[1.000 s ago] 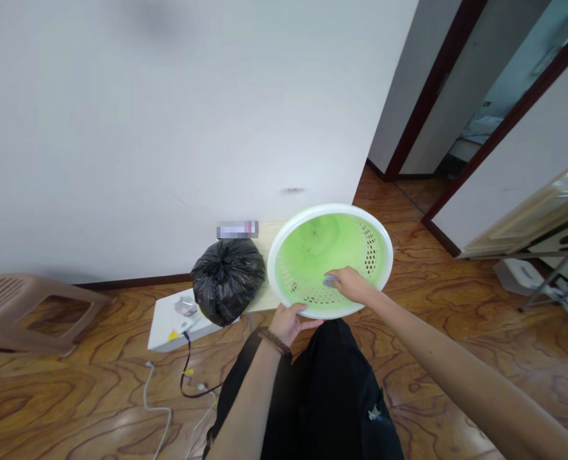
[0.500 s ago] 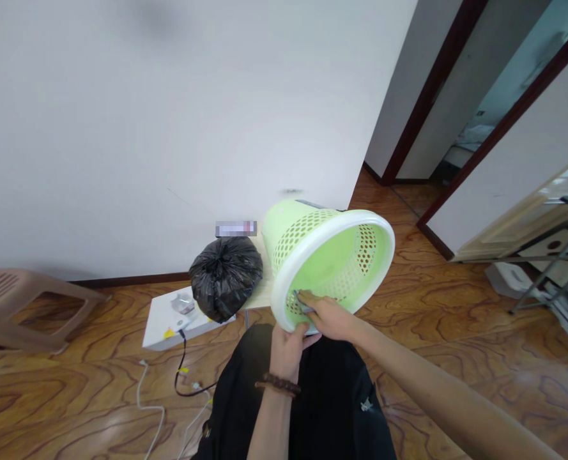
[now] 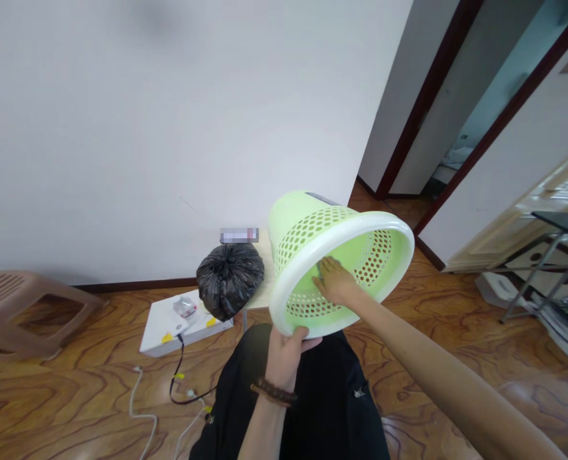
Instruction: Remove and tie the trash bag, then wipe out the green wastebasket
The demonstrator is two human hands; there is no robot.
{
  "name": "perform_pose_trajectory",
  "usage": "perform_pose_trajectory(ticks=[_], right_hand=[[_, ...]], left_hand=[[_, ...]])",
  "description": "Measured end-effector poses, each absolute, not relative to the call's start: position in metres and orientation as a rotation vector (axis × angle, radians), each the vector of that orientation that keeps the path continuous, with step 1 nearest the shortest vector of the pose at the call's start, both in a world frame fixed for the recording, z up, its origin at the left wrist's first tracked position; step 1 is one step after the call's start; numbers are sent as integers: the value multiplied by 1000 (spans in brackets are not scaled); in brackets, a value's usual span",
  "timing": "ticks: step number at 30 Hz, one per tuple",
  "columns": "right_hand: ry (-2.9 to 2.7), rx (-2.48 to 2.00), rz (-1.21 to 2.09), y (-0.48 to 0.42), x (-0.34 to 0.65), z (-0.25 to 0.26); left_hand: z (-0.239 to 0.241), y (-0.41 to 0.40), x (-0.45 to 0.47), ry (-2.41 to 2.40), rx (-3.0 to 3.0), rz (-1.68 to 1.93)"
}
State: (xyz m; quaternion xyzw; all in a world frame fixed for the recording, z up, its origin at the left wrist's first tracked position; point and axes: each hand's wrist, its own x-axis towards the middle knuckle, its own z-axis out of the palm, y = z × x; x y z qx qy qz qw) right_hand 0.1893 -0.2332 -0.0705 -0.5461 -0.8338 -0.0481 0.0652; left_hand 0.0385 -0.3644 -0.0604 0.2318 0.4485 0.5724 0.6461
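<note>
A light green plastic wastebasket point(image 3: 312, 246) with a white rim and rows of round holes lies tipped, its mouth facing me and to the right. My left hand point(image 3: 286, 351), with a brown bracelet at the wrist, grips the lower rim, thumb on the near side and fingers beneath. Inside the basket, my right hand point(image 3: 336, 281) presses a small grey cloth against the inner wall. Only a sliver of the cloth point(image 3: 319, 264) shows past the fingers. Left of the basket a tied black garbage bag point(image 3: 230, 281) rests on a small pale table point(image 3: 263, 281).
A blurred-out box point(image 3: 239, 235) stands behind the bag by the wall. On the floor are a white box point(image 3: 161, 326) with a cable, more white cords point(image 3: 142, 415), and a brown plastic stool point(image 3: 34, 306) at left. A folding-leg table point(image 3: 564, 223) and a doorway are at right.
My right hand has moved from the near rim deeper into the wastebasket with the cloth. The basket has shifted slightly right and turned a little, my left hand still on its rim.
</note>
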Motion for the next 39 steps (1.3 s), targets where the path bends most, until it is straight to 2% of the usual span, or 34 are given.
perform_pose_trajectory(ticks=[8, 15, 21, 24, 28, 34, 36, 39], right_hand=[[-2738, -1243, 295, -260, 139, -93], [-2661, -1667, 91, -246, 160, -85], [-2499, -1374, 591, -259, 129, -76], [-2602, -1366, 490, -262, 134, -75], [-2628, -1625, 231, -258, 141, -72], [-2752, -1283, 496, -261, 126, -67], [-2783, -1312, 397, -261, 131, -69], [-2713, -1590, 170, -257, 140, -75]], left_hand=[[-76, -373, 33, 907, 433, 1274], [-69, -375, 28, 928, 401, 1316], [-64, -378, 30, 937, 384, 1312], [-56, -378, 29, 945, 366, 1331], [-49, -379, 30, 945, 350, 1343], [-52, -379, 29, 948, 341, 1349], [-53, -378, 28, 950, 339, 1351], [-54, -376, 27, 948, 336, 1343]])
